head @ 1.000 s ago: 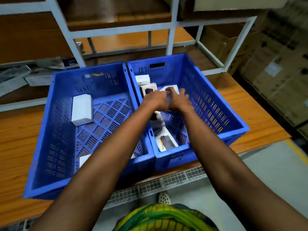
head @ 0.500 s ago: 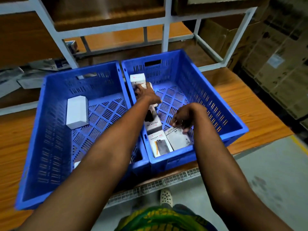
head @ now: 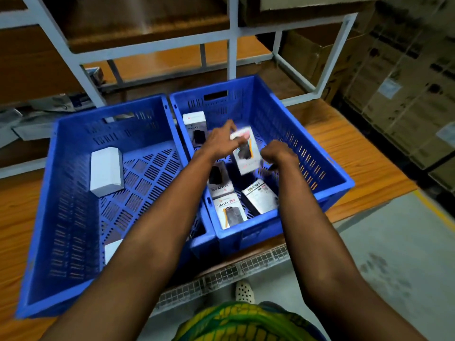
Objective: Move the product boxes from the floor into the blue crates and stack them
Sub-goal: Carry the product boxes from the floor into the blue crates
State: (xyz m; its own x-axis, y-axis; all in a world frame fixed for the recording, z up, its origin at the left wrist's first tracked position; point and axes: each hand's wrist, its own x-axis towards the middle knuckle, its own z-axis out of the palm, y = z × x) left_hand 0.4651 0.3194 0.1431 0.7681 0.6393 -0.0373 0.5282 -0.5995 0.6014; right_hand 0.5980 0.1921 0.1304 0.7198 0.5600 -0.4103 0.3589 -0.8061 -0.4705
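Lengthwise far-to-near, tilted box (head: 247, 153)

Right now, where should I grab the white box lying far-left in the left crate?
Come straight down from above and pinch the white box across its narrow width, near its closer end. It lies flat on the left crate floor, long axis pointing away from you, close to the left wall, so a sideways approach looks blocked.

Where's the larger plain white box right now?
Head view: the plain white box lies on the floor of the left blue crate, in its far-left part, near the left wall.
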